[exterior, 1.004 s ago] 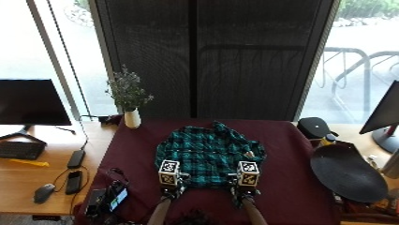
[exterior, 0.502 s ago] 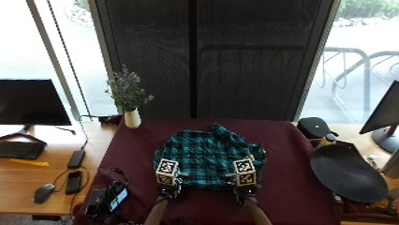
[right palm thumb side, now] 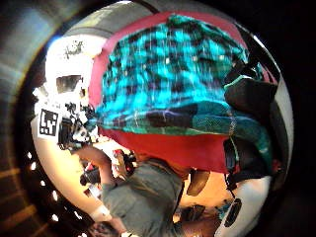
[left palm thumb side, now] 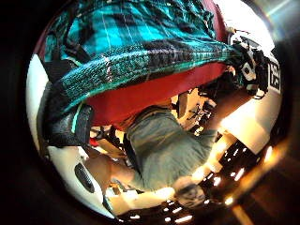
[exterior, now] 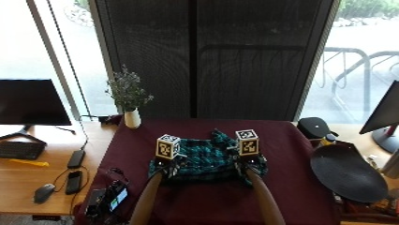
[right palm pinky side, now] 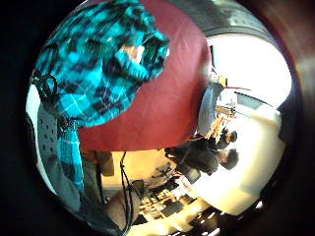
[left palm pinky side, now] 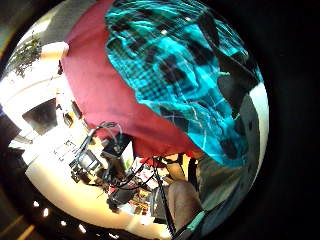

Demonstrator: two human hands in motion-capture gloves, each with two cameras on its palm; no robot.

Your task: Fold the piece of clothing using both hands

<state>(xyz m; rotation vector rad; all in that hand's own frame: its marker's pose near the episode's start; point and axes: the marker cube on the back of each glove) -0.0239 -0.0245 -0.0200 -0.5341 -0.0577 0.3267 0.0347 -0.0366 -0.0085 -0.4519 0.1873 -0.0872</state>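
At frame centre, the left hand [exterior: 167, 165] and right hand [exterior: 250, 164] pinch the plaid shirt's [exterior: 205, 159] near edge, probably carrying it over the maroon worktop [exterior: 293, 187] for a fold.

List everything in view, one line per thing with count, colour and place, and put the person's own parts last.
shirt: one, teal and black plaid, on the cloth's middle, near edge lifted
table cloth: one, dark red, covering the table
vase of flowers: one, white vase with greyish sprigs, at the cloth's far left corner
monitor: one, black, on the wooden desk at left
keyboard: one, black, below that monitor
mouse: one, grey, near edge of the left desk
phone: one, black, beside the mouse
round black disc: one, right of the cloth
left hand: one, black glove, grip on the shirt's near left edge
right hand: one, black glove, grip on the shirt's near right edge
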